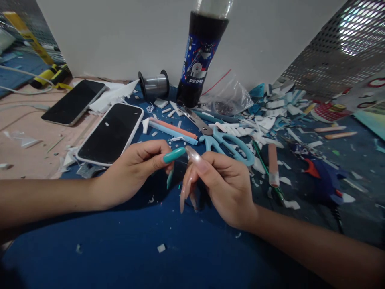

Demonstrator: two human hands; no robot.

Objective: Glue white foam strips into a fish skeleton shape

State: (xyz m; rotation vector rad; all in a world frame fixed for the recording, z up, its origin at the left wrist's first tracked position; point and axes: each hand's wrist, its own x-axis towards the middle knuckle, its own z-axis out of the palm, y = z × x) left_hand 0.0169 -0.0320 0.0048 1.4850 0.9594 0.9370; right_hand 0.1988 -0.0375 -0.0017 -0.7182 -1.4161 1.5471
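My left hand (pixel 141 164), with long green nails, is closed in a pinch between thumb and forefinger. Its thumbnail points at the tip of the thumbnail on my right hand (pixel 222 180), which has long glossy pale nails and is also pinched. The fingertips nearly meet above the blue tabletop (pixel 126 245). Whatever is between the fingers is too small or hidden to make out; a faint thin line shows between the hands. Just behind them lie scissors (pixel 233 146) with light-blue handles, an orange marker (pixel 177 128) and a blue marker (pixel 171 131).
A Pepsi bottle (pixel 198 56) stands at the back beside a spool of clear line (pixel 155 85). Two phones, one black (pixel 75 102) and one white-edged (pixel 111 134), lie left. White scraps (pixel 276 108) pile up at right, near a blue glue gun (pixel 326 180).
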